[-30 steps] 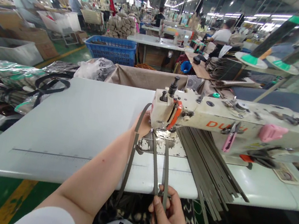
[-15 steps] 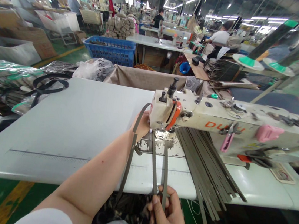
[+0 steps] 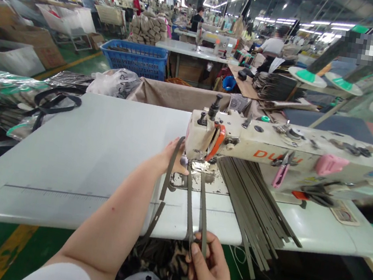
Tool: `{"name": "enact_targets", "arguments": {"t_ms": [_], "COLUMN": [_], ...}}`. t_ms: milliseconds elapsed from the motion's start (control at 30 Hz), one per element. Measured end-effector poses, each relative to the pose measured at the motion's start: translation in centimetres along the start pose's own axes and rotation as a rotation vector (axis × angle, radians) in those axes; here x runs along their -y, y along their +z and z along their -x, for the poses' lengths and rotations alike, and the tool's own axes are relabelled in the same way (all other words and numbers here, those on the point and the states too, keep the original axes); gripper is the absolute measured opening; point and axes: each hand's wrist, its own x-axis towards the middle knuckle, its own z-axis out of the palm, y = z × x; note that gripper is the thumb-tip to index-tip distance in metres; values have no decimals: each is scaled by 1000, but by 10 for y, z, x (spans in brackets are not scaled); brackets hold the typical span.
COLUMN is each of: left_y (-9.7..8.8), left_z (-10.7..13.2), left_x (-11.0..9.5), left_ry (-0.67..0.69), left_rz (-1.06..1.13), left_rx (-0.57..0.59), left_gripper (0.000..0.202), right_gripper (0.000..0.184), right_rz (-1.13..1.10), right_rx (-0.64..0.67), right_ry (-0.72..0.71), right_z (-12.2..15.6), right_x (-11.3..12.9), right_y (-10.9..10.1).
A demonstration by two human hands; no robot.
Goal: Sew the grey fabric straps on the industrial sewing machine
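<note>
My right hand point(image 3: 212, 268) is closed at the table's front edge, pinching two narrow grey-green straps. The left of these straps point(image 3: 190, 208) and the right one point(image 3: 204, 208) run up to the presser foot of a sewing machine point(image 3: 207, 138). My left hand point(image 3: 175, 161) lies on the table just left of the needle area, thumb and fingers stretched apart; the machine head partly hides it. A looped strap end point(image 3: 169, 175) passes over that hand. Below it, another strap piece with a small slot point(image 3: 155, 219) hangs over the front edge.
A bundle of similar straps point(image 3: 250, 205) lies under the machine arm. Pink-handled snips point(image 3: 282, 170) hang on the machine. Plastic-wrapped bundles point(image 3: 8, 90) are at the left. Behind stand a blue crate point(image 3: 133, 59) and thread cones; several people sit farther off.
My left hand has come slightly toward me, with its fingers spread wider. The looped strap beside it has shifted down, nearer the front edge. My right hand keeps its pinch on the straps.
</note>
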Motion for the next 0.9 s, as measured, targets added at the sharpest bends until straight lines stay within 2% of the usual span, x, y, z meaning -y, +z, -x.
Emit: {"name": "enact_targets", "arguments": {"t_ms": [133,267,367,467,700,900], "left_y": [-4,-15,-26,-33,-26,-24], "left_z": [1,4,8,11,9,6], "left_x": [-8,-15,-19,-22,-22,-19], "left_ry": [-54,-80,-47,-19,-51,-7], "left_rz": [19,35,69,117,193,174], "left_rx": [-12,5,52,76,-14,37], "left_gripper": [103,105,100,91,103,86], "right_gripper": [58,62,63,65,70,68], "right_rz": [51,156,202,193,185,208], "right_rx": [23,3,-75,-88,-76,-68], "right_ry": [-17,-58,-68,-58,-160,-156], "right_z": [2,-2,-5,-6,-7,-8], "right_x": [5,1,-7,-15,-21,-21], "right_y": [-5,-14,-19,-21,-21,-22]}}
